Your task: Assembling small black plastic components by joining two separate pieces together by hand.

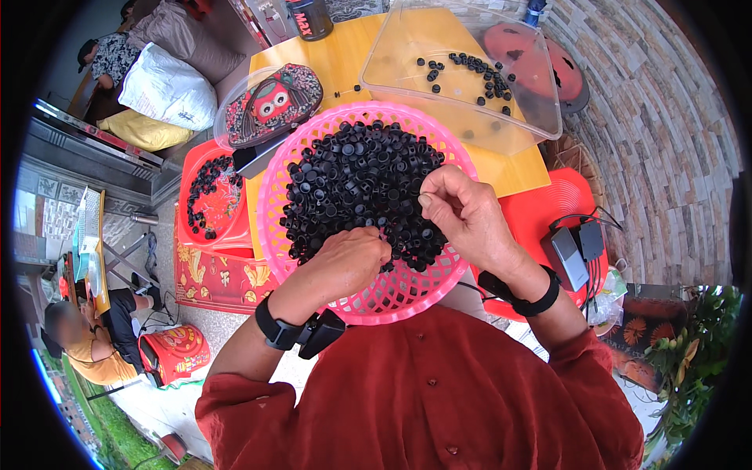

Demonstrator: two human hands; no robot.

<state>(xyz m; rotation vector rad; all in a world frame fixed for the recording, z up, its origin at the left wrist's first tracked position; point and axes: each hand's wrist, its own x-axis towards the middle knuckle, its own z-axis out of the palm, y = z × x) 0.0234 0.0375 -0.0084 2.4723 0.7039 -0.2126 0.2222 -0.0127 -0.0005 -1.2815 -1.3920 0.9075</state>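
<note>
A pink perforated plastic basket [384, 315] stands in front of me, heaped with small round black plastic caps [360, 172]. My left hand [345, 262] is over the near left of the heap, its fingers curled together at the caps; what they hold, if anything, is hidden. Above the right side of the basket, my right hand [466, 210] is raised, thumb and forefinger pinched together; I cannot make out anything between them. Beyond the basket, a clear plastic tray [403, 78] holds several loose black caps.
Under these is a yellow table [345, 51]. A patterned pouch [274, 106] and dark bottle [311, 19] are at the far left. A red container [188, 176] with caps stands left; a red stool [525, 211] bears cabled devices [569, 257] right. A person [98, 352] sits farther left.
</note>
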